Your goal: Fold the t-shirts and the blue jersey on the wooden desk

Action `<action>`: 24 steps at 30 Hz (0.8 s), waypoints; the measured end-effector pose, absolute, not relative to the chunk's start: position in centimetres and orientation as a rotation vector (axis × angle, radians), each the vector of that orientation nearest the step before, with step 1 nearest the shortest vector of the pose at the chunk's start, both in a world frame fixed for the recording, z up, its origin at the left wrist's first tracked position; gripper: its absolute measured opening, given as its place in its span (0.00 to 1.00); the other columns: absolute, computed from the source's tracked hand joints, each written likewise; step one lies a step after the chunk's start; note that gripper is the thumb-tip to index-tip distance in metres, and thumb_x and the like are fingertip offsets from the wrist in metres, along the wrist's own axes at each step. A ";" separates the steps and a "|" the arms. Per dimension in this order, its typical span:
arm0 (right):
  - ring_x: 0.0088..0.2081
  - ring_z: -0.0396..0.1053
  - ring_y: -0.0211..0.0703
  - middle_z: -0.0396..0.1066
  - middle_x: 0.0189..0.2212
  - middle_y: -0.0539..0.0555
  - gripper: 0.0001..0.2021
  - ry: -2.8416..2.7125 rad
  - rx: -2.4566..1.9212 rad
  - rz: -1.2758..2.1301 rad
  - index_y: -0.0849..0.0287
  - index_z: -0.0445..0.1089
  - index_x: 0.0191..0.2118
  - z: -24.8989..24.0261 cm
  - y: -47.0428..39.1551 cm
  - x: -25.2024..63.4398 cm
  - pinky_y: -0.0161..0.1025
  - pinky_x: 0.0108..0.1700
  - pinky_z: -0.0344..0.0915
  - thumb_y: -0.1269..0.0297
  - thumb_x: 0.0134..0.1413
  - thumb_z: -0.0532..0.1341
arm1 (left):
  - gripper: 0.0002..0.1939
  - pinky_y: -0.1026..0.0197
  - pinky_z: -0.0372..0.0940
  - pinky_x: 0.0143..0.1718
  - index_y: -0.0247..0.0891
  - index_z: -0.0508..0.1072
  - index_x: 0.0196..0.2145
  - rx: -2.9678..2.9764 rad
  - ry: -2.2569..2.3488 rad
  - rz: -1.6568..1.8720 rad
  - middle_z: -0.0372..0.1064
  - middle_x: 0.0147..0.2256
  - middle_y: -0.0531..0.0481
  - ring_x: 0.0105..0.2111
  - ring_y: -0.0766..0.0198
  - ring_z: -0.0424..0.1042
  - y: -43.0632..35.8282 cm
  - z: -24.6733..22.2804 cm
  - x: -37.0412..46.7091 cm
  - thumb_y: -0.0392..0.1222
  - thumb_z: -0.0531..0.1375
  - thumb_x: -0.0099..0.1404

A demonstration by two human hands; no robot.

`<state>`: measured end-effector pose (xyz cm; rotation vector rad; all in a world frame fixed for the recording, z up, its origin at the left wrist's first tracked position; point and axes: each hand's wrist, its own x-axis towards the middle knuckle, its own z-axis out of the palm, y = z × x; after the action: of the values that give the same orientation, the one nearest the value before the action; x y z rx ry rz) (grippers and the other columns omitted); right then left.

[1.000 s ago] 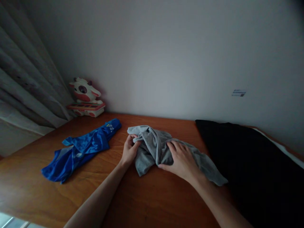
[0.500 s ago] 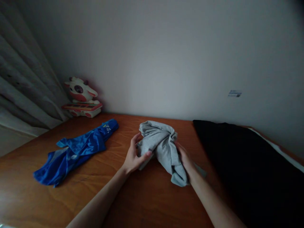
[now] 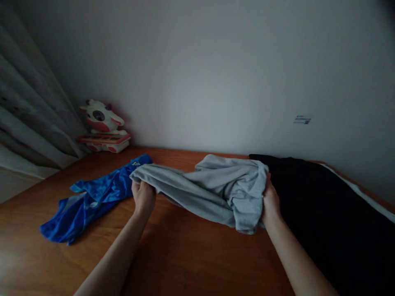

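A grey garment (image 3: 212, 189) is stretched sideways between my two hands above the wooden surface. Its exact kind cannot be made out because it is bunched and twisted. My left hand (image 3: 143, 198) is closed on its left end, with the fingers tucked under the cloth. At the right end, the crumpled part is gripped by my right hand (image 3: 271, 199), whose fingers are partly hidden behind the fabric. Just beyond my left hand lies a crumpled blue garment (image 3: 101, 195), shiny, with small white and yellow markings near its far end.
A cow-shaped toy keyboard (image 3: 105, 127) stands in the far left corner by a pale curtain (image 3: 27, 111). Black cloth (image 3: 327, 213) covers the right side of the wooden surface (image 3: 191, 259). A wall (image 3: 203, 74) with a small label (image 3: 303, 119) closes off the back.
My hands have moved apart, the left one leftward and the right one rightward. The grey garment went from a bunched heap to a long stretch between them.
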<state>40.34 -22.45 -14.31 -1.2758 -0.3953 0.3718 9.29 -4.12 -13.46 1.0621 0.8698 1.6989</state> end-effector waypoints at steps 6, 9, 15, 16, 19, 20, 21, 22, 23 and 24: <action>0.51 0.74 0.58 0.79 0.42 0.61 0.34 -0.430 -1.506 0.166 0.61 0.74 0.42 -17.2 -22.1 42.8 0.50 0.53 0.70 0.31 0.47 0.60 | 0.15 0.50 0.67 0.51 0.40 0.72 0.45 1.435 1.282 1.755 0.72 0.42 0.47 0.44 0.55 0.72 -2.9 -14.4 7.6 0.48 0.61 0.63; 0.50 0.74 0.62 0.77 0.43 0.67 0.37 -0.511 -1.683 0.116 0.62 0.71 0.44 -18.4 -21.7 42.8 0.52 0.53 0.69 0.31 0.41 0.64 | 0.15 0.41 0.57 0.62 0.39 0.70 0.48 1.946 1.321 1.798 0.68 0.53 0.38 0.56 0.47 0.66 -4.0 -15.0 8.0 0.44 0.60 0.64; 0.53 0.72 0.68 0.75 0.49 0.71 0.46 -0.643 -1.896 0.098 0.62 0.67 0.53 -19.0 -22.0 42.3 0.55 0.55 0.67 0.35 0.29 0.71 | 0.15 0.45 0.66 0.52 0.44 0.76 0.40 2.772 0.432 0.849 0.74 0.42 0.43 0.43 0.49 0.73 -8.5 -14.0 10.0 0.55 0.64 0.61; 0.53 0.72 0.69 0.75 0.48 0.70 0.44 -0.651 -1.916 0.104 0.60 0.67 0.52 -19.0 -22.1 42.4 0.56 0.55 0.67 0.36 0.29 0.71 | 0.21 0.44 0.66 0.53 0.45 0.77 0.44 2.805 0.328 0.670 0.75 0.45 0.42 0.45 0.48 0.73 -9.1 -13.9 10.3 0.59 0.66 0.59; 0.50 0.74 0.65 0.78 0.43 0.64 0.34 -0.580 -1.874 0.243 0.57 0.70 0.47 -18.8 -22.2 42.8 0.56 0.53 0.68 0.40 0.34 0.69 | 0.35 0.40 0.63 0.57 0.47 0.74 0.56 2.833 0.296 0.480 0.71 0.56 0.40 0.54 0.41 0.70 -9.8 -14.0 11.2 0.64 0.68 0.55; 0.48 0.75 0.63 0.78 0.41 0.61 0.32 -0.534 -1.802 0.353 0.57 0.70 0.46 -18.7 -22.2 42.8 0.55 0.51 0.70 0.42 0.36 0.68 | 0.31 0.40 0.62 0.58 0.48 0.75 0.56 2.826 0.329 0.487 0.70 0.58 0.40 0.55 0.41 0.70 -9.8 -14.2 11.3 0.61 0.67 0.58; 0.46 0.76 0.60 0.78 0.38 0.59 0.29 -0.476 -1.705 0.479 0.57 0.70 0.45 -18.6 -22.2 42.9 0.53 0.49 0.72 0.43 0.38 0.67 | 0.25 0.41 0.62 0.58 0.49 0.76 0.55 2.800 0.362 0.511 0.71 0.57 0.41 0.55 0.42 0.70 -9.6 -14.4 11.4 0.56 0.66 0.61; 0.44 0.77 0.58 0.78 0.37 0.58 0.28 -0.410 -1.598 0.591 0.57 0.71 0.45 -18.5 -22.1 42.9 0.51 0.46 0.73 0.44 0.40 0.66 | 0.19 0.42 0.63 0.58 0.49 0.77 0.52 2.750 0.399 0.550 0.73 0.55 0.42 0.55 0.44 0.71 -9.3 -14.6 11.4 0.51 0.63 0.64; 0.42 0.78 0.57 0.78 0.35 0.57 0.27 -0.342 -1.500 0.669 0.57 0.71 0.45 -18.3 -22.0 42.9 0.50 0.44 0.74 0.45 0.41 0.66 | 0.15 0.45 0.65 0.56 0.48 0.78 0.49 2.666 0.450 0.604 0.76 0.52 0.43 0.53 0.46 0.73 -9.0 -14.8 11.3 0.47 0.61 0.66; 0.40 0.78 0.56 0.78 0.35 0.57 0.27 -0.286 -1.424 0.696 0.58 0.71 0.45 -18.2 -21.9 42.9 0.49 0.42 0.75 0.45 0.42 0.65 | 0.12 0.47 0.67 0.53 0.46 0.79 0.46 2.543 0.521 0.677 0.78 0.47 0.44 0.49 0.48 0.75 -8.7 -15.0 11.3 0.45 0.60 0.67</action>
<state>42.92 -21.94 -18.16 -1.4241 -0.2862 0.6964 11.26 -8.69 -14.99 2.5435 0.5206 0.6768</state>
